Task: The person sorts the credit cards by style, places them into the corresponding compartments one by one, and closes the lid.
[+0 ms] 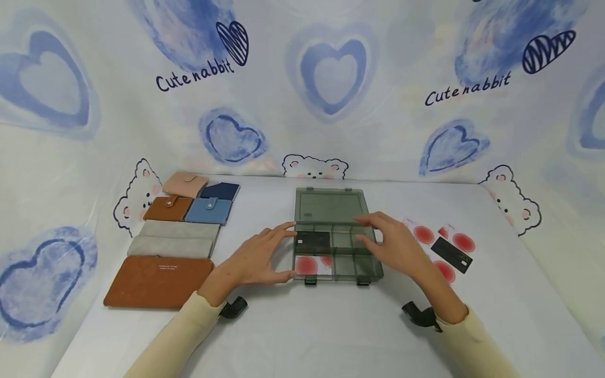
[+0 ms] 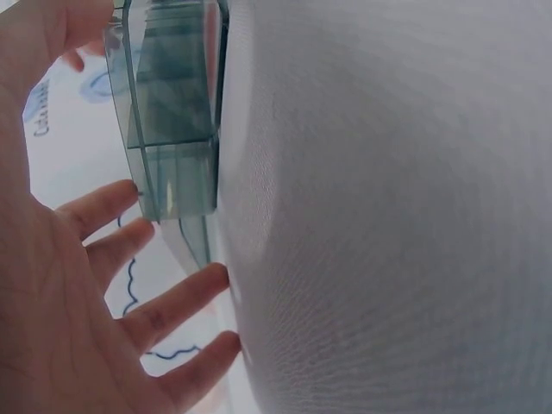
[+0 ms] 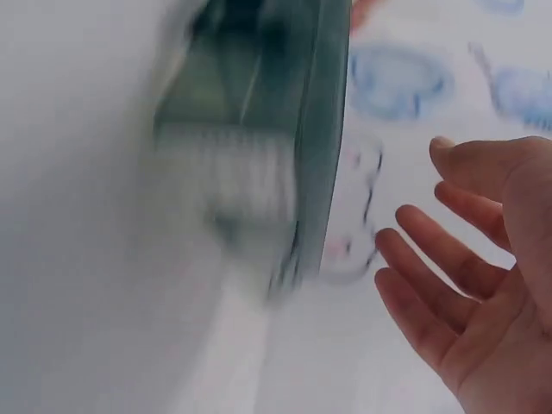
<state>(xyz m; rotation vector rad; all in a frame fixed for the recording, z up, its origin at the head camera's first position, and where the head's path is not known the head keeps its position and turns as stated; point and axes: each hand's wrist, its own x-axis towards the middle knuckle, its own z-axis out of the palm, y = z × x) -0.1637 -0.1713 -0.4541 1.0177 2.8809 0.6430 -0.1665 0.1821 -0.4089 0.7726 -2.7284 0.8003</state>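
Box (image 1: 342, 265) open on surface (image 1: 302, 336), lid (image 1: 331, 205) laid toward far side.
Left hand (image 1: 255, 260) spread at its left side, right hand (image 1: 397, 247) spread by right side, neither pinching anything. Black card (image 1: 314, 241) lies inside at far left, red-spotted card (image 1: 307, 265) at near left. Best handling: likely light, even pressure from both sides, box kept flat so cards don't slide.

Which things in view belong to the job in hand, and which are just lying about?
Likely in the job:
left hand
right hand
box
black card and red-dotted card, both inside it
loose cards, right of it

Apparently just lying about:
large brown wallet
grey wallet
small brown wallet
blue wallet
navy wallet
pink wallet
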